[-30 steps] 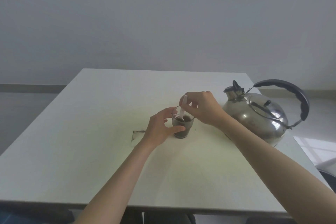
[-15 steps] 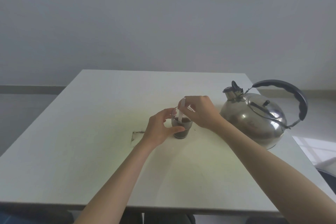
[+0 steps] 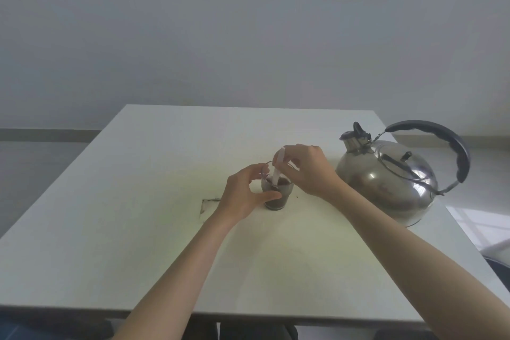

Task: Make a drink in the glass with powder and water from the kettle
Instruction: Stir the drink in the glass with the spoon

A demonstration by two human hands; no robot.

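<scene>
**A:** Table (image 3: 138,229) first, from the left: what sits at nine o'clock?

**B:** Only a dark torn mark (image 3: 207,204) on the surface, just left of the left hand (image 3: 242,193). That hand curls around the near-left side of the glass (image 3: 276,193), thumb across the front wall and fingers behind the rim, so it grips the glass and steadies it.

**A:** And the glass itself?

**B:** It stands upright near the table's middle, with dark brown liquid inside. A white spoon or stirring stick (image 3: 277,171), I cannot tell which, rises from it, its long axis leaning toward twelve o'clock with the lower end in the drink.

**A:** Who holds that?

**B:** The right hand (image 3: 306,171), pinched shut on the upper end. It sits at about two o'clock from the glass, just above the rim, so the glass lies down and to the left of that grip. I judge this to be stirring: any stroke has to stay inside the rim, and the left hand braces against it.

**A:** Farther right?

**B:** The steel kettle (image 3: 386,182) stands at three o'clock, apart from both hands, its black handle (image 3: 447,143) raised. Nobody touches it.
</scene>
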